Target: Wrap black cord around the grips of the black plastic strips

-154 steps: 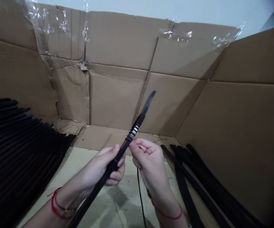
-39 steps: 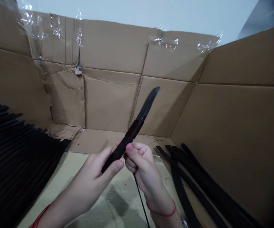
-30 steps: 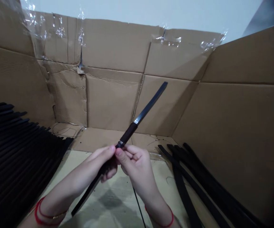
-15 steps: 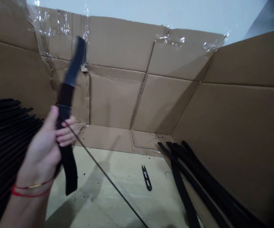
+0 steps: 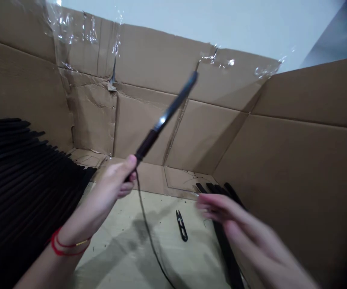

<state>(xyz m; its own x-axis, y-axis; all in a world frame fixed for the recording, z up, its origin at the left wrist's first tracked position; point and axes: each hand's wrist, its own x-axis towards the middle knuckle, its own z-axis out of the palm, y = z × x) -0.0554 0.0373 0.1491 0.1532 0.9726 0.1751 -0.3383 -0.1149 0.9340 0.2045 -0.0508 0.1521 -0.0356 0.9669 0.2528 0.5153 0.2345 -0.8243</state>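
Black slender strip (image 5: 173,106), its dark wrapped end (image 5: 146,144) clamped in the left hand (image 5: 116,180), trails thin cord (image 5: 145,216); the open right hand (image 5: 236,224) is apart.

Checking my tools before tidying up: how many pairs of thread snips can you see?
1. The black thread snips lie on the pale board, left of the right hand. More could be hidden under the black strips.
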